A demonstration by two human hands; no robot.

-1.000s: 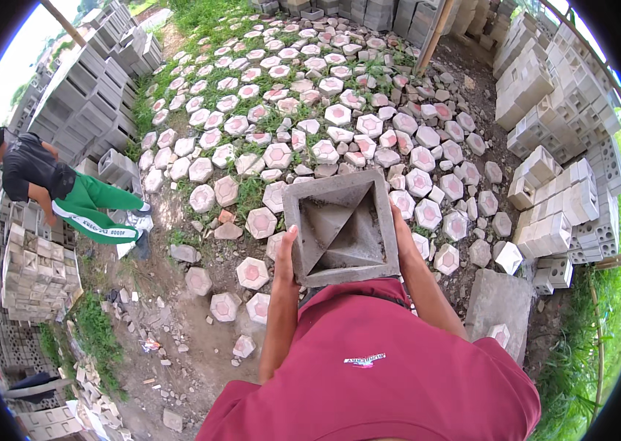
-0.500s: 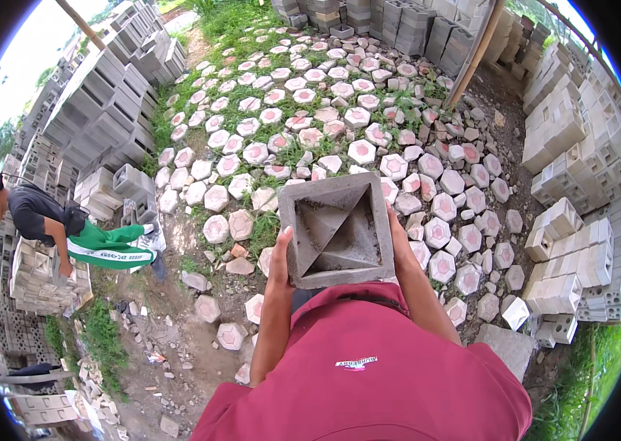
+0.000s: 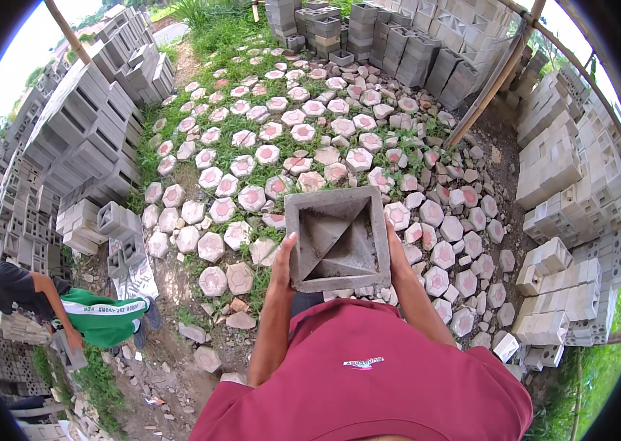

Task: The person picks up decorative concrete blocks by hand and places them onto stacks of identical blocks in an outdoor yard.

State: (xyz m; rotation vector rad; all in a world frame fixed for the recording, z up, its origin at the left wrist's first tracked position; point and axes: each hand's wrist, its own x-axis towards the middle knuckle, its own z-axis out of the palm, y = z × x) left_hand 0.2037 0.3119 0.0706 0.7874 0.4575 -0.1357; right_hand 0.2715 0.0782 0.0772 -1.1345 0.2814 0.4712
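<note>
A square grey concrete block (image 3: pixel 345 281), with a raised rim and slanted triangular faces inside its hollow, is held up in front of my chest. My left hand (image 3: pixel 282 259) grips its left side, the thumb lying along the edge. On the opposite side my right hand (image 3: pixel 396 253) presses against the block, its fingers mostly hidden behind or under it. The block hangs above ground strewn with hexagonal paving stones (image 3: pixel 251 198), touching none of them.
Stacks of hollow grey blocks stand on the left (image 3: pixel 79 110) and on the right (image 3: pixel 554 173), with more at the back (image 3: pixel 325 33). A slanted wooden pole (image 3: pixel 492 84) rises at the back right. A co-worker in green trousers (image 3: pixel 101 316) bends at the left, holding a grey block (image 3: pixel 70 351).
The block stays in both my hands, slightly lower and turned a little. My view has shifted, and the ground stones sit lower. The co-worker at left bends further down.
</note>
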